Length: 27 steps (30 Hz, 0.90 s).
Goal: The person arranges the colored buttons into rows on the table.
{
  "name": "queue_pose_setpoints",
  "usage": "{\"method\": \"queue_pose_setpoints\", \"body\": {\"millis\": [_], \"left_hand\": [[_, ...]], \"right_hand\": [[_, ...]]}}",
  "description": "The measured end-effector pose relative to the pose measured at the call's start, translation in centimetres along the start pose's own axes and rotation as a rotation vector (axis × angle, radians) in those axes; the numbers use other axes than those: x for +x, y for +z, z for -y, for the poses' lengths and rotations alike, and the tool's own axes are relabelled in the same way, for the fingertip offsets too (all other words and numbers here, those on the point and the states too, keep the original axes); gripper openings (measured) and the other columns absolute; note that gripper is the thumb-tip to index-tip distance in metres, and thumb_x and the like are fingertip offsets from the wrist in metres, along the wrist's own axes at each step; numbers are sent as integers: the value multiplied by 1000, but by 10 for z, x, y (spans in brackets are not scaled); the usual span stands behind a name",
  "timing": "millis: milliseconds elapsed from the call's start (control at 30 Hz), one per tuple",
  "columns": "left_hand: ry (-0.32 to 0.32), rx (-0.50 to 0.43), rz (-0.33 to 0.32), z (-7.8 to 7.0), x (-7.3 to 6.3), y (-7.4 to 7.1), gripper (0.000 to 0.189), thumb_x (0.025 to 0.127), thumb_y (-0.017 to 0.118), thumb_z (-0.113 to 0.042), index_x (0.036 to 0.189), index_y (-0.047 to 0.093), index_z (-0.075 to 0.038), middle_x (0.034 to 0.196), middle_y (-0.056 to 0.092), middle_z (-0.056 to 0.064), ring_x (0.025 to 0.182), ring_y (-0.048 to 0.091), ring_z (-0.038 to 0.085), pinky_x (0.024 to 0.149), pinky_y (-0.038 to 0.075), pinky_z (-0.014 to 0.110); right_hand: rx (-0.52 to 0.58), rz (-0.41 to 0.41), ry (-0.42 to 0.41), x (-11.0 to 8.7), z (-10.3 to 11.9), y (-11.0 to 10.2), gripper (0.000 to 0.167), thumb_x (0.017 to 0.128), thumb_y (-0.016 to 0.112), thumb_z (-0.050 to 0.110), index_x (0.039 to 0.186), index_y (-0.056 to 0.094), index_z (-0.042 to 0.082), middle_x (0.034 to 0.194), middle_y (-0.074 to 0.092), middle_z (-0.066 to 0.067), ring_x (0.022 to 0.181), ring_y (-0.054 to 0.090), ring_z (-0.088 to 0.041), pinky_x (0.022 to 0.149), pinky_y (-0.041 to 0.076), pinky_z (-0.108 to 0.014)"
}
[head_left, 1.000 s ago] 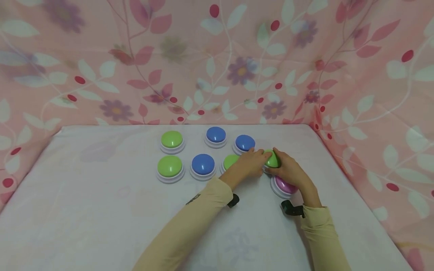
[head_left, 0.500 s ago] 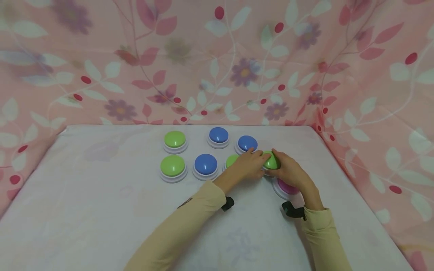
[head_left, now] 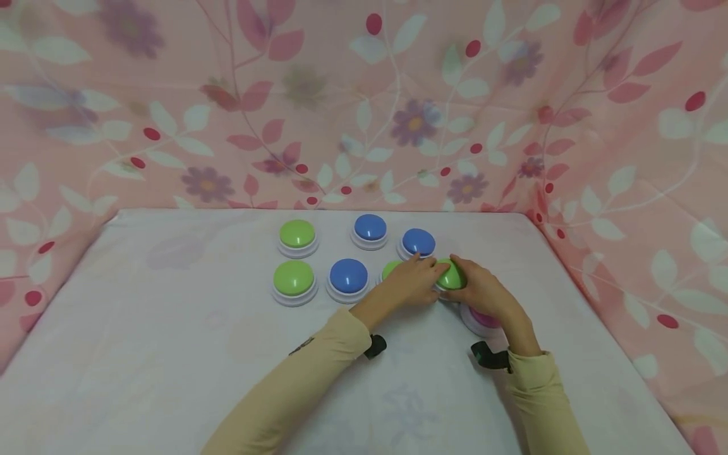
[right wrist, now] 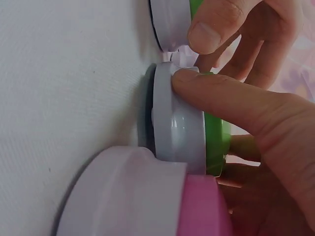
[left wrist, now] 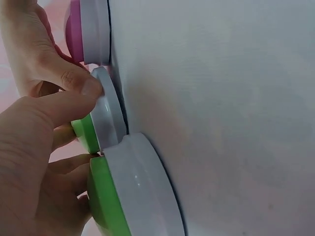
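Green button [head_left: 452, 276] is sitting between left hand [head_left: 411, 280] and right hand [head_left: 488, 292], both curling round it, gripping opposite sides.

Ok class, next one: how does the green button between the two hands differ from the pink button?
Colour: the green button has a green dome, the pink button a pink one.
Handling: the right hand grips the green button, while the pink button is partly hidden under that hand in the head view.
Place: the green button is farther from the person than the pink button.
Shared: both have domed tops on pale bases.
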<state>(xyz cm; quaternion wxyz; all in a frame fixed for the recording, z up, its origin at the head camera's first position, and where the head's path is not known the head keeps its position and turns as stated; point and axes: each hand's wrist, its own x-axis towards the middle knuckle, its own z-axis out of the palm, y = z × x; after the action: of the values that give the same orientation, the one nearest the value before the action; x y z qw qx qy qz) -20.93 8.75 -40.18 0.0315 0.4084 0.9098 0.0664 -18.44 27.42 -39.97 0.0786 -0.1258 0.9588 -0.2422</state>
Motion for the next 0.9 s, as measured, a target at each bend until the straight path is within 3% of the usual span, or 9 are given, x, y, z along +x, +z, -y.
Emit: {"method": "queue_pose_setpoints", "body": {"millis": [200, 900], "left_hand": [[14, 15, -7, 0, 0, 2, 63, 94, 65, -34, 150, 41, -15, 144, 52, 9, 134, 49, 21, 118, 29, 47], [-11, 36, 32, -2, -3, 0, 64, 96, 63, -34, 152, 37, -18, 150, 46, 7, 139, 43, 20, 121, 23, 43]], "right_hand": [[17, 14, 17, 0, 2, 4, 84, 85, 78, 21, 147, 31, -12, 142, 45, -34, 125, 50, -46, 104, 40, -61], [9, 48, 44, 0, -2, 5, 89, 87, 76, 26, 151, 25, -7, 142, 42, -32, 123, 50, -44, 102, 42, -62]]}}
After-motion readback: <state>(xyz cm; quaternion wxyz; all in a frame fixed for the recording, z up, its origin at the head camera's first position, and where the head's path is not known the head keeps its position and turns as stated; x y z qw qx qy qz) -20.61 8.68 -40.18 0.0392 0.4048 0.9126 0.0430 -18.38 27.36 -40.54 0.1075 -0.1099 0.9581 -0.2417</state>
